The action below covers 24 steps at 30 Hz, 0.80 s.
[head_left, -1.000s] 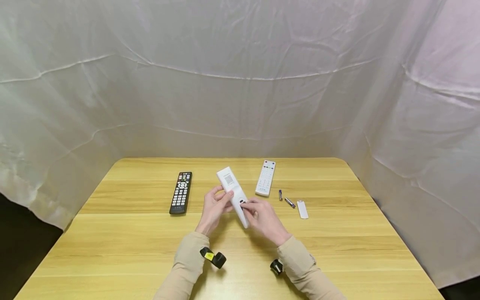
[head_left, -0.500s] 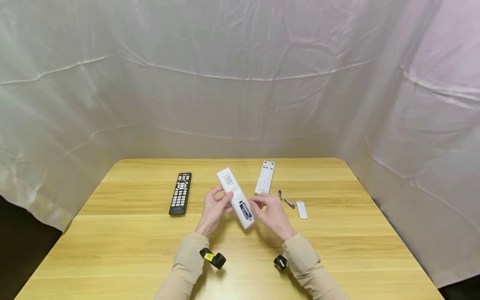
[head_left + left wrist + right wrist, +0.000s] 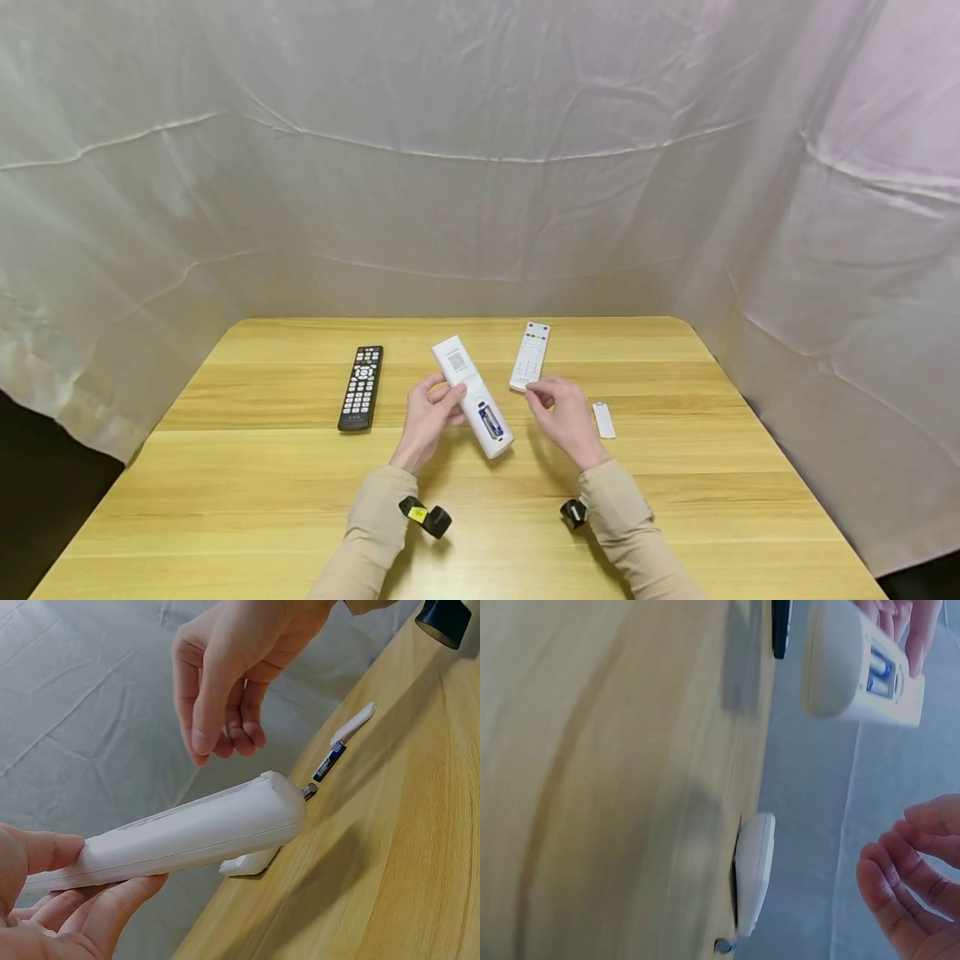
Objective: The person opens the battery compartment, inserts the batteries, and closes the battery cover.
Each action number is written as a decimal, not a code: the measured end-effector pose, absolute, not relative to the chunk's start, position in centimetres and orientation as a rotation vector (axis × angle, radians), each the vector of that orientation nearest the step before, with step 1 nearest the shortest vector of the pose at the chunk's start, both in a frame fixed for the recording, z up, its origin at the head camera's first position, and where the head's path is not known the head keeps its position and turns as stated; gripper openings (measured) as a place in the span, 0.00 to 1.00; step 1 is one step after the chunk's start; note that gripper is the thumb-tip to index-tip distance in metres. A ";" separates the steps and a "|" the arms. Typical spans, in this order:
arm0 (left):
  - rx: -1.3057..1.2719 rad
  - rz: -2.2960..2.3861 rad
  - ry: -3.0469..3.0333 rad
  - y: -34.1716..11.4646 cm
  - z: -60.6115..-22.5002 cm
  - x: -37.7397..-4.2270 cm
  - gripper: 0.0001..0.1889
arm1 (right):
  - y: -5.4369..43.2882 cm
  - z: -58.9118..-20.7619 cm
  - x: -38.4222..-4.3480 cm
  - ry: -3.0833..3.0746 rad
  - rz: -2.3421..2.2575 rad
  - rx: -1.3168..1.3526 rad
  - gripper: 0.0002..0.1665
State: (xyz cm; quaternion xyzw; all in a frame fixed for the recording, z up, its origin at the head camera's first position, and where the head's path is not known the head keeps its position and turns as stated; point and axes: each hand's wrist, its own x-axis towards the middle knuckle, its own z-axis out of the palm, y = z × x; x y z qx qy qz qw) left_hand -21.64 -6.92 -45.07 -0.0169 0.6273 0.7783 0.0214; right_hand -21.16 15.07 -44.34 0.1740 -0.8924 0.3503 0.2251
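Note:
My left hand point(image 3: 431, 417) grips a white remote control point(image 3: 453, 362), back side up and held above the table. Blue batteries point(image 3: 881, 671) lie in its uncovered compartment; the right wrist view shows two of them. My right hand point(image 3: 564, 417) hovers to the right of this remote, apart from it. In the left wrist view, the fingers of that right hand point(image 3: 229, 682) are loosely bent with nothing between them. Two loose batteries lie on the table, one blue battery point(image 3: 328, 762) and one mostly hidden battery point(image 3: 309, 791); in the head view my right hand hides them.
A second white remote point(image 3: 530, 354) lies buttons up behind my right hand. To its front right rests a white battery cover point(image 3: 603, 420). A black remote point(image 3: 361, 387) lies at the left on the wooden table point(image 3: 247, 467). Grey cloth point(image 3: 480, 208) hangs behind.
My right hand has drawn away from the remote's battery compartment towards the right, uncovering the batteries inside. The left hand and its remote have barely moved, the remote's near end turning slightly right.

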 end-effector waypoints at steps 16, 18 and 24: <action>-0.059 2.409 1.950 -7.0 -45.1 -21.7 0.20 | 18.7 -44.3 -22.3 -2.628 0.990 0.217 0.12; -0.057 2.410 1.949 -7.0 -45.1 -21.7 0.20 | 19.3 -44.2 -22.4 -2.664 0.999 0.178 0.14; -0.057 2.411 1.947 -7.0 -45.0 -21.6 0.20 | 21.0 -44.0 -22.4 -2.750 0.931 0.075 0.17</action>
